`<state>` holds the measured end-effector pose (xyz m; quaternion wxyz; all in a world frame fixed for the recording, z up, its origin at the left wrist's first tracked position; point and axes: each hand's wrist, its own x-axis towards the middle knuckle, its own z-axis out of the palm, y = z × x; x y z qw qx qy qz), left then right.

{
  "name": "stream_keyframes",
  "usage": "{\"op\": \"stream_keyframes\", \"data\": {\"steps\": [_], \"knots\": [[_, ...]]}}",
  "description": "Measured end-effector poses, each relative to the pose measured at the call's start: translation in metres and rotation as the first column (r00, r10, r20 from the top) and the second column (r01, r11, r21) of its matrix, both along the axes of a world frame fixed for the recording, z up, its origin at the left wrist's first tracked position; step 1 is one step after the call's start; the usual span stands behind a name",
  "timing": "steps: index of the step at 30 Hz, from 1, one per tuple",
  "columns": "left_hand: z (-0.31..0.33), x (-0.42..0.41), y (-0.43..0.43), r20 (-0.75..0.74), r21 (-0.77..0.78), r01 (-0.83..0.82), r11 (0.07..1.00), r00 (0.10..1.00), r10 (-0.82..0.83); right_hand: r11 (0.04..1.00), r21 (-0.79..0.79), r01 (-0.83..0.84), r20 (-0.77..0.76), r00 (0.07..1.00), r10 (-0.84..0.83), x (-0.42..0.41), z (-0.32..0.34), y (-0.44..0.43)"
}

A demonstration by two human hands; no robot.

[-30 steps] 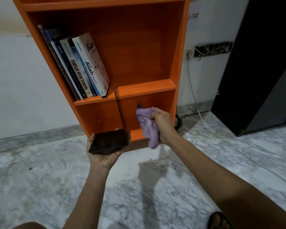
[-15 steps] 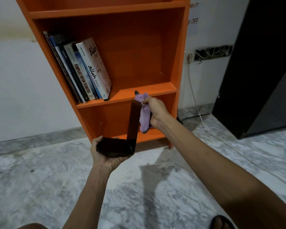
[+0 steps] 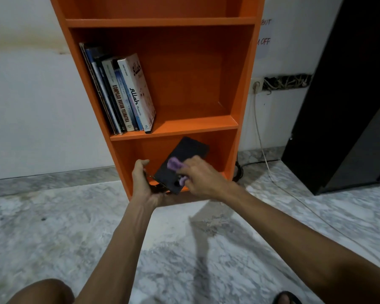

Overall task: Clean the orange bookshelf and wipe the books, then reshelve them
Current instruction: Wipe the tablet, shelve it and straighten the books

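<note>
An orange bookshelf (image 3: pixel 198 126) stands against the white wall. Several books (image 3: pixel 123 95) lean to the left on its middle shelf. In front of the lowest compartment my left hand (image 3: pixel 144 183) holds a thin black book (image 3: pixel 182 161) by its lower end, its cover tilted towards me. My right hand (image 3: pixel 202 176) grips a purple cloth (image 3: pixel 173 164) and presses it against that black cover. The cloth is mostly hidden under my fingers.
A black cabinet (image 3: pixel 349 95) stands at the right. A white cable (image 3: pixel 261 132) runs from a wall socket (image 3: pixel 256 85) down across the marble floor (image 3: pixel 184 249). My knee (image 3: pixel 42 291) and a sandalled foot (image 3: pixel 286 298) show at the bottom edge.
The black book was held flat with its cover lifted upright; now it is tilted up towards me and closed. My right hand with the cloth has come down onto the cover.
</note>
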<state>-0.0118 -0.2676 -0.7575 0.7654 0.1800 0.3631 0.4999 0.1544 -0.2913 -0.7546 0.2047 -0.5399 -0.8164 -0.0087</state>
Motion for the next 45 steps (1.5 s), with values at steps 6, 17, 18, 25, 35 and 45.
{"op": "stream_keyframes", "data": {"steps": [6, 17, 18, 25, 35, 45], "knots": [[0.0, -0.007, -0.007, -0.32, 0.118, 0.094, 0.989, 0.946, -0.052, 0.993, -0.122, -0.003, -0.314, 0.949, -0.036, -0.018, 0.02, 0.0], [0.005, -0.015, -0.003, -0.321, 0.222, -0.009, 0.975, 0.944, 0.082, 0.923, -0.372, -0.093, -0.205, 0.979, 0.016, -0.044, 0.02, -0.016], [0.006, -0.018, -0.003, -0.337, 0.228, -0.011, 0.974, 0.937, 0.09, 0.906, -0.412, -0.099, -0.16, 0.986, 0.035, -0.04, 0.02, -0.021], [0.035, -0.024, 0.008, -0.383, 0.207, -0.022, 0.978, 0.918, 0.102, 0.84, -0.543, -0.005, -0.137, 0.987, -0.084, 0.001, 0.025, -0.044], [0.046, -0.002, 0.003, -0.425, 0.264, 0.063, 0.963, 0.903, 0.058, 0.992, -0.001, 0.123, -0.126, 0.984, -0.123, 0.023, 0.051, 0.005], [0.099, 0.016, 0.08, -0.284, 0.226, 0.074, 0.971, 0.959, -0.007, 0.859, 0.155, 0.488, -0.323, 0.847, -0.423, 0.102, 0.102, 0.117]]}}
